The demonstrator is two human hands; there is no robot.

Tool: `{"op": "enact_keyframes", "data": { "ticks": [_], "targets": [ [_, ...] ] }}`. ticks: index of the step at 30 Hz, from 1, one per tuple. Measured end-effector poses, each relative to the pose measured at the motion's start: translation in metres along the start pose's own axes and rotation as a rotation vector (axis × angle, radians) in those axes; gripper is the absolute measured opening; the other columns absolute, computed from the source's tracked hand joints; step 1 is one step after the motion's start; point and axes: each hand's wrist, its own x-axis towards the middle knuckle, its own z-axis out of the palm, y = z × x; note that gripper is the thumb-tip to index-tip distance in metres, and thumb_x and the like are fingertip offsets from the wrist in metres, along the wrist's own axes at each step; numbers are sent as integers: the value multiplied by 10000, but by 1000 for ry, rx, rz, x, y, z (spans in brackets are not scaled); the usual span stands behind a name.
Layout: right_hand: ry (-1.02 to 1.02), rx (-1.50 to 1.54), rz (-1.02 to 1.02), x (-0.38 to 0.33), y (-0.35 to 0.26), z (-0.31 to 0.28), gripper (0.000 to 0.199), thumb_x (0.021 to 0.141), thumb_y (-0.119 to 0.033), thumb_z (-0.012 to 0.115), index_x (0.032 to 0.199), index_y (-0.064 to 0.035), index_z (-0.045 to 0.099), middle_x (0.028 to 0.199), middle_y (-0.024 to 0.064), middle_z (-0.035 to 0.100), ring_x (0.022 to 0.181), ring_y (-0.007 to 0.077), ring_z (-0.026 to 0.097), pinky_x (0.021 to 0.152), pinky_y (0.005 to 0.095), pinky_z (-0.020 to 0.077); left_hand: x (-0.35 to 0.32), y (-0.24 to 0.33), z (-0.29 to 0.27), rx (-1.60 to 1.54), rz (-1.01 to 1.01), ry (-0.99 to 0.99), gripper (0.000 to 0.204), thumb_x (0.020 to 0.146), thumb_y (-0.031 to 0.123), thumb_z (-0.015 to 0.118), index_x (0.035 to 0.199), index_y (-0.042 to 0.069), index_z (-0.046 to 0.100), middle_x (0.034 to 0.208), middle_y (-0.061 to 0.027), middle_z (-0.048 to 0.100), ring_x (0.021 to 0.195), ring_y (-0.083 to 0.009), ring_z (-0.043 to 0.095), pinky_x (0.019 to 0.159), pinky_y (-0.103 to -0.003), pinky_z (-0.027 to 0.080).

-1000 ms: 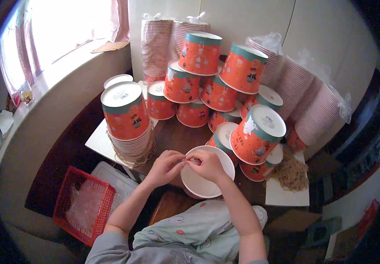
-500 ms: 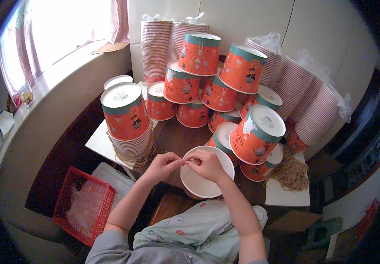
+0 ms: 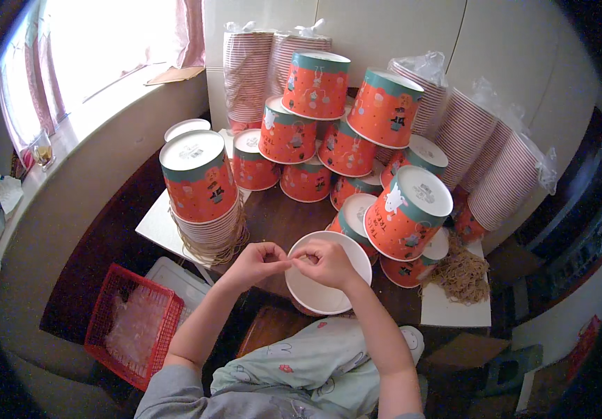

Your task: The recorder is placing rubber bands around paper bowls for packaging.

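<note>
An open paper bucket (image 3: 348, 290) with a white inside stands upright in front of me, close to my lap. At the left side of its rim, my left hand (image 3: 257, 265) and my right hand (image 3: 327, 264) meet fingertip to fingertip. Both are closed in a pinch, and what lies between the fingers is too small to make out. My right hand reaches over the bucket's opening; my left is just outside the rim. Left of them, an upside-down stack of nested orange and green buckets (image 3: 203, 185) has tan cords (image 3: 227, 241) looped round its lower part.
Upside-down orange buckets (image 3: 315, 94) are piled on the brown table (image 3: 276, 223). Behind them lean tall bagged stacks of buckets (image 3: 465, 122). A heap of tan cords (image 3: 460, 276) lies at the right edge. A red basket (image 3: 165, 332) holding clear plastic is at lower left.
My fingers have shifted slightly at the bucket's rim, still meeting in a pinch. The buckets and cords stand as before.
</note>
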Motion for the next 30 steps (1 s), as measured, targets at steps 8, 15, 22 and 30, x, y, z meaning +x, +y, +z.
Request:
{"op": "enact_keyframes", "data": {
  "ticks": [8,15,22,30],
  "targets": [
    [5,-16,-57,0,4,4,110,684,-117,649,780,-64,654,676,37,610,539,107,525,495,238,416,1,-3,2,564,354,213,189,689,177,701,698,39,571,643,-21,540,592,-115,484,527,-248,400],
    [9,-26,-25,0,5,5,114,683,-116,650,780,-55,649,705,54,624,602,126,580,534,249,453,2,0,6,800,552,271,171,639,141,717,683,64,571,667,-53,526,655,-215,511,573,-298,429],
    [26,-231,53,-2,6,6,146,678,-206,606,767,-93,633,747,55,608,633,200,581,577,307,459,5,-7,4,587,398,263,135,718,111,617,828,36,592,763,-101,580,733,-202,567,655,-298,450],
    [-28,-317,110,0,5,6,186,721,-265,561,761,-99,633,787,90,606,710,279,590,615,402,466,15,-40,3,412,289,129,245,794,69,476,1015,10,562,843,-163,615,777,-190,615,667,-284,463]
  ]
}}
